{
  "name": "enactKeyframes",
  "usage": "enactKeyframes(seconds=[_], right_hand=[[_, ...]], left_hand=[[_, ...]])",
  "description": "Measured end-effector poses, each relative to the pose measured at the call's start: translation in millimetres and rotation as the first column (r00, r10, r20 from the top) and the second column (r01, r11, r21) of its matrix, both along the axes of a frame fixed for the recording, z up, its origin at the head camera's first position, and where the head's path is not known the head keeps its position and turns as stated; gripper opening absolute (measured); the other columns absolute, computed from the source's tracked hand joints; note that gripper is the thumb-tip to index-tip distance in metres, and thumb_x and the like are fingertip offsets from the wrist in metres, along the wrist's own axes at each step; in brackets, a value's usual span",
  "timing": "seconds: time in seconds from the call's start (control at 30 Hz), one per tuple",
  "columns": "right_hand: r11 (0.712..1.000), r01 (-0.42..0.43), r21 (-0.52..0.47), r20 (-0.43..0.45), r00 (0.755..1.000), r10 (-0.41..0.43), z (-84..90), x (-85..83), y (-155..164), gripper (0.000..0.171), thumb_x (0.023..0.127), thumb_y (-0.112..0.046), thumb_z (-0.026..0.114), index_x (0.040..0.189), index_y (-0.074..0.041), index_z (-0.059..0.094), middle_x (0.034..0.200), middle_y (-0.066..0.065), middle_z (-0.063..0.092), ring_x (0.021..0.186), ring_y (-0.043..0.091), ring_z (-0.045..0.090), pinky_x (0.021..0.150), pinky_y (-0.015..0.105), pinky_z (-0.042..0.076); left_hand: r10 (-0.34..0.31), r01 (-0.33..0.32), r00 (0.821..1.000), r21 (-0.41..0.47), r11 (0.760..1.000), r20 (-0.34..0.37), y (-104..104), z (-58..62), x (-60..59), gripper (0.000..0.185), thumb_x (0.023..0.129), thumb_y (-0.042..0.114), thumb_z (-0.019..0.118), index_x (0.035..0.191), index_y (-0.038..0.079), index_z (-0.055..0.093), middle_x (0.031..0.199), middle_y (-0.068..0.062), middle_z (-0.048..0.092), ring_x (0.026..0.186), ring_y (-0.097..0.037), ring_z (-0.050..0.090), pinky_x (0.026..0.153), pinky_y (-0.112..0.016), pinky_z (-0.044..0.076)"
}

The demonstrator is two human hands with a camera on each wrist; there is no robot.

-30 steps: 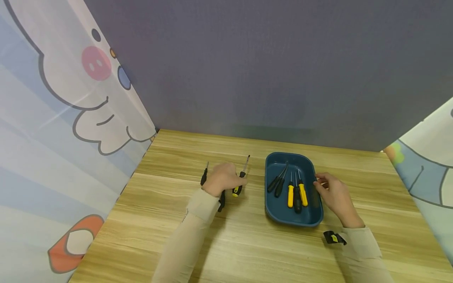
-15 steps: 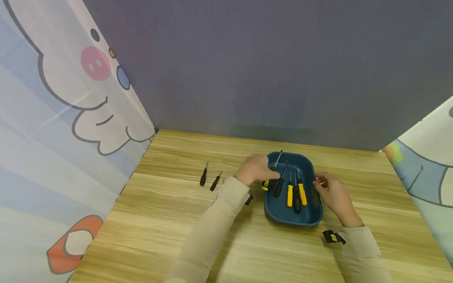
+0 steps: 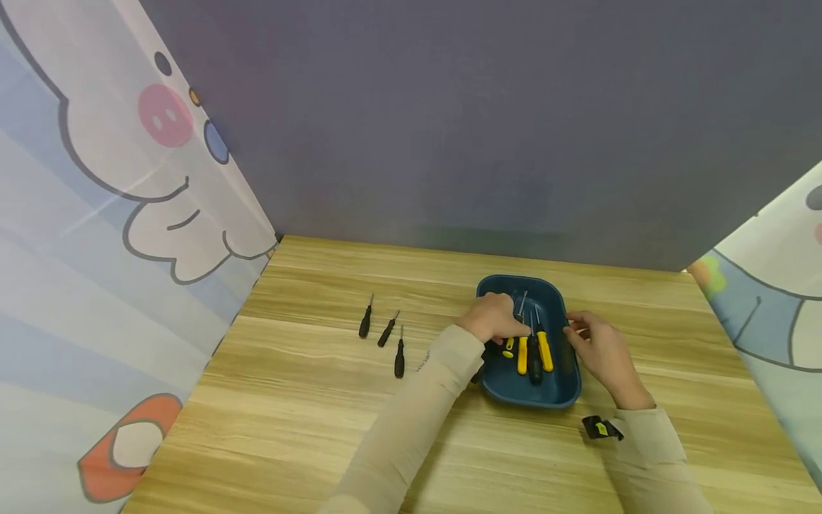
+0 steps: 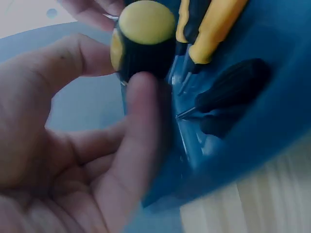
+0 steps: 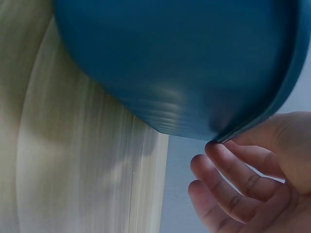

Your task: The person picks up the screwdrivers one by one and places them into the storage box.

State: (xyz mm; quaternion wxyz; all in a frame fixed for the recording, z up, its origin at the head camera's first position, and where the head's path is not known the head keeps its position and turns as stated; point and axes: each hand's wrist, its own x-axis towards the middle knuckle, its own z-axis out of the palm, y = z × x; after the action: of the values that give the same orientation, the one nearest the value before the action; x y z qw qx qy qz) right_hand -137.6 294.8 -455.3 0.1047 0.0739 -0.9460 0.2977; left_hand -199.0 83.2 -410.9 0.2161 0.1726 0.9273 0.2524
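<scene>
My left hand (image 3: 493, 318) is over the left half of the blue tray (image 3: 529, 402). Between its thumb and index finger it pinches a thick black-and-yellow screwdriver (image 4: 147, 41), whose rounded yellow handle end faces the left wrist camera. On the far side of the tray, my right hand (image 3: 602, 350) pinches the right rim, thumb inside and fingers outside. Two yellow-handled screwdrivers (image 3: 544, 350) and a black screwdriver (image 3: 535, 363) lie side by side in the tray. Two more black-handled tools (image 4: 233, 85) lie there too, hidden behind my left hand in the head view.
Left of the tray, three small black screwdrivers (image 3: 399, 360) lie spread on the wooden table (image 3: 289, 400). A grey panel (image 3: 449, 143) rises along the table's back edge. A printed curtain (image 3: 128, 285) hangs at the left.
My left hand has picked up the black-and-yellow screwdriver from the table and carried it right, into the tray. My right hand has stayed at the rim.
</scene>
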Motion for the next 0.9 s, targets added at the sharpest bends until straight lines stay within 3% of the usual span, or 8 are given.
enactKeyframes(seconds=[0.1, 0.33, 0.57, 0.7, 0.9], right_hand=[[1.0, 0.0, -0.003, 0.007, 1.0, 0.0, 0.2, -0.4, -0.1, 0.029, 0.097, -0.005, 0.064, 0.121, 0.01, 0.062, 0.1, 0.024, 0.067, 0.085, 0.041, 0.066, 0.07, 0.054, 0.054], [1.0, 0.0, -0.004, -0.018, 1.0, 0.0, -1.4, -0.7, -0.7, 0.028, 0.095, -0.004, 0.066, 0.12, 0.009, 0.063, 0.097, 0.023, 0.068, 0.082, 0.039, 0.066, 0.068, 0.053, 0.054], [1.0, 0.005, -0.009, -0.022, 1.0, -0.005, -0.3, 0.9, -1.5, 0.028, 0.096, -0.004, 0.065, 0.12, 0.01, 0.062, 0.098, 0.023, 0.068, 0.083, 0.04, 0.066, 0.069, 0.054, 0.054], [1.0, 0.001, -0.011, -0.033, 0.999, -0.001, -0.3, 0.9, -1.6, 0.027, 0.095, -0.003, 0.065, 0.119, 0.01, 0.062, 0.096, 0.023, 0.068, 0.082, 0.04, 0.066, 0.069, 0.054, 0.054], [1.0, -0.001, -0.011, -0.039, 0.999, 0.001, -1.2, 0.8, -1.2, 0.027, 0.095, -0.003, 0.066, 0.119, 0.01, 0.063, 0.096, 0.023, 0.069, 0.082, 0.04, 0.066, 0.069, 0.054, 0.054]], left_hand=[[-0.003, 0.003, 1.0, -0.039, 0.999, -0.014, 4.5, -3.3, -0.3, 0.039, 0.091, 0.041, 0.073, 0.067, 0.013, 0.06, 0.06, 0.0, 0.055, 0.061, -0.018, 0.07, 0.047, -0.022, 0.049], [-0.027, 0.024, 0.999, -0.06, 0.998, -0.046, 7.3, -4.2, 1.2, 0.051, 0.093, 0.035, 0.072, 0.054, 0.015, 0.046, 0.044, 0.003, 0.041, 0.057, -0.017, 0.069, 0.048, -0.02, 0.048], [-0.026, 0.02, 0.996, -0.061, 0.998, -0.088, 5.5, 0.2, 2.9, 0.038, 0.094, 0.031, 0.071, 0.063, 0.014, 0.059, 0.046, 0.002, 0.048, 0.051, -0.014, 0.066, 0.047, -0.02, 0.048], [-0.027, 0.023, 0.995, -0.041, 0.999, -0.099, 1.2, 2.4, 5.5, 0.039, 0.094, 0.029, 0.072, 0.061, 0.013, 0.058, 0.045, 0.002, 0.048, 0.041, -0.01, 0.057, 0.045, -0.02, 0.047], [-0.03, 0.033, 0.993, 0.023, 0.999, -0.11, -13.5, 5.8, 7.1, 0.05, 0.094, 0.024, 0.071, 0.053, 0.014, 0.044, 0.043, 0.004, 0.034, 0.035, -0.009, 0.04, 0.04, -0.021, 0.039]])
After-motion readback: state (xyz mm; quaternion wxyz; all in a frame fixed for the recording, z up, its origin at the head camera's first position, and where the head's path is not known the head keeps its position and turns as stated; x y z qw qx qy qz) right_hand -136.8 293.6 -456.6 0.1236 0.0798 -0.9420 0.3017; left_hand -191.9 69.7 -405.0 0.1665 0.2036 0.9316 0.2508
